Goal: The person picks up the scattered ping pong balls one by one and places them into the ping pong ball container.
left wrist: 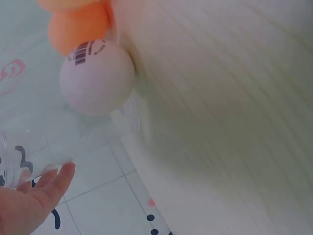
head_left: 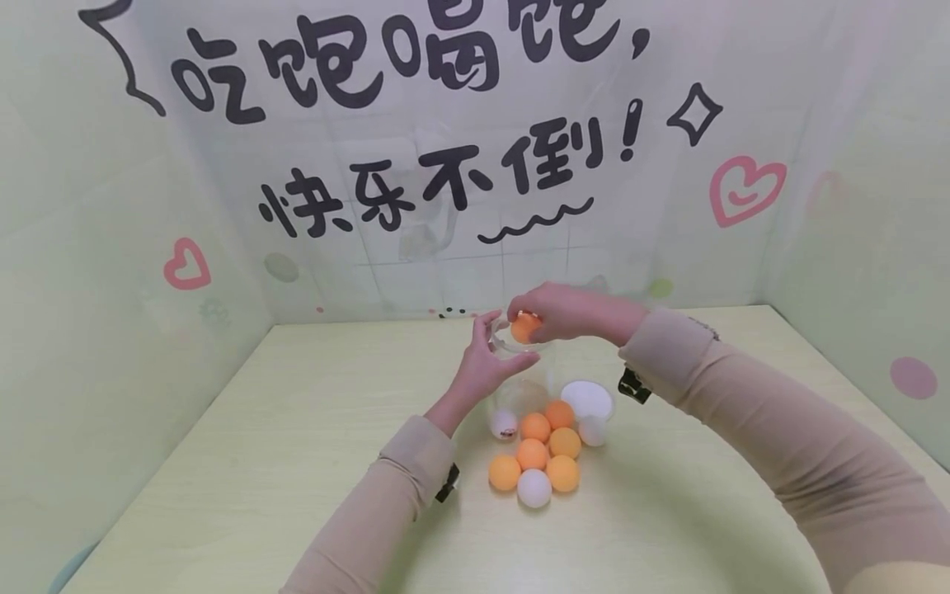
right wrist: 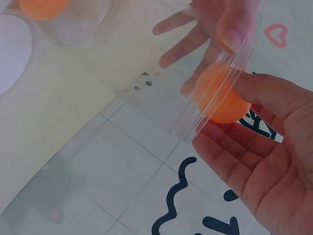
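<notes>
A clear jar (head_left: 544, 370) stands near the back of the table, its mouth facing up. My left hand (head_left: 481, 365) holds it just below the rim, thumb on the near side and fingers around the far side. Over the mouth, my right hand (head_left: 562, 312) pinches an orange ball (head_left: 525, 327), which looks like a table tennis ball. In the right wrist view this ball (right wrist: 230, 105) overlaps the jar's threaded rim (right wrist: 211, 95), between my thumb and fingers. Several orange balls (head_left: 532, 454) and a white ball (head_left: 534, 488) lie in front of the jar.
A white, round lid-like disc (head_left: 588, 398) lies right of the jar, with a whitish ball (head_left: 592, 431) at its front edge. A printed white ball (left wrist: 97, 77) sits by the jar's base. Behind the pale wooden table (head_left: 297, 429) hangs a printed backdrop (head_left: 416, 239).
</notes>
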`<state>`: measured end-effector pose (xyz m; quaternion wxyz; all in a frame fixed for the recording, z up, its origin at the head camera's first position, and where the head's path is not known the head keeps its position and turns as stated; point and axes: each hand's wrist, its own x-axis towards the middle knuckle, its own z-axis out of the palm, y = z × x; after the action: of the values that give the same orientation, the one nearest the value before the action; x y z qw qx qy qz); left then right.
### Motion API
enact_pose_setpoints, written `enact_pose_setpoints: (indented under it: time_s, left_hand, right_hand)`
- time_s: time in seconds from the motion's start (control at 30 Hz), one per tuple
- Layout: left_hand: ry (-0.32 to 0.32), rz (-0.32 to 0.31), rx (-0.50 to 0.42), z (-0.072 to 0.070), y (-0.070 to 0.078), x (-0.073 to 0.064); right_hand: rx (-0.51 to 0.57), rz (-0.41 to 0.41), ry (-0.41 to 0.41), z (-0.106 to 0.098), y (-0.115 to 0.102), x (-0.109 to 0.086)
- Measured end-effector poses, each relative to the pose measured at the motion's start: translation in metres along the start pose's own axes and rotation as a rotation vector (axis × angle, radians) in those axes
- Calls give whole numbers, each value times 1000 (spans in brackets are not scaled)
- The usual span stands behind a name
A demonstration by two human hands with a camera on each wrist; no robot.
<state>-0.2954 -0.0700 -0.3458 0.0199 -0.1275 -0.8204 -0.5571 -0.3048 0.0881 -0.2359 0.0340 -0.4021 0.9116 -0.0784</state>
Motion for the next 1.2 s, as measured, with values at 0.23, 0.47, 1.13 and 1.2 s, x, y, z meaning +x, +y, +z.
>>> enact_pose_setpoints:
  time_s: [0.23,0.47,1.13,1.2]
  left_hand:
    - [-8,24,-29,-2,2,-1]
    - [-3,20,-29,-2,2,-1]
    - [3,14,-36,0,3,-2]
    - [2,13,-36,0,3,-2]
  right_hand:
    - [-13,45,-41,0,-4,2]
    - [-8,30,-15,0,-3,0]
    - [43,70,98,28,20,-67]
    - [80,85,61,39,21,-72]
